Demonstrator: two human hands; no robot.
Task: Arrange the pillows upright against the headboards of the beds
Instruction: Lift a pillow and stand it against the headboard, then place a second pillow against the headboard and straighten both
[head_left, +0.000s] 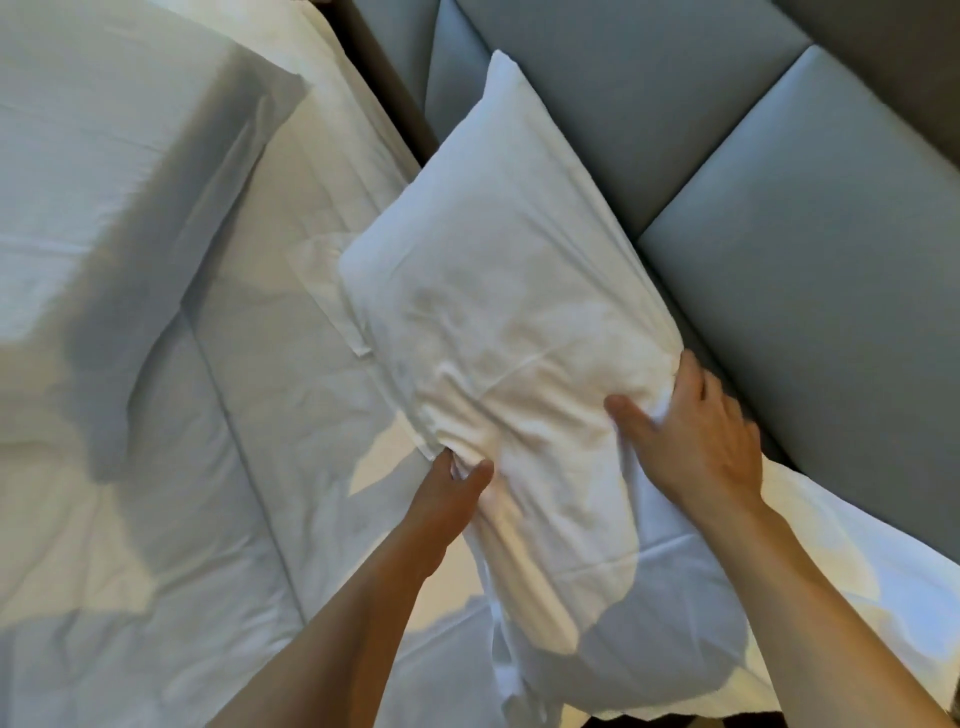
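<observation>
White pillow (498, 312) lies between my hands, its far long edge touching the grey padded headboard (810, 208) beyond my right hand (696, 441). My right hand clutches the pillow's headboard-side edge; my left hand (452, 499) pinches the cover at the opposite edge. Left of my left hand spreads the rumpled white duvet (156, 364), crossed by shadow.
</observation>
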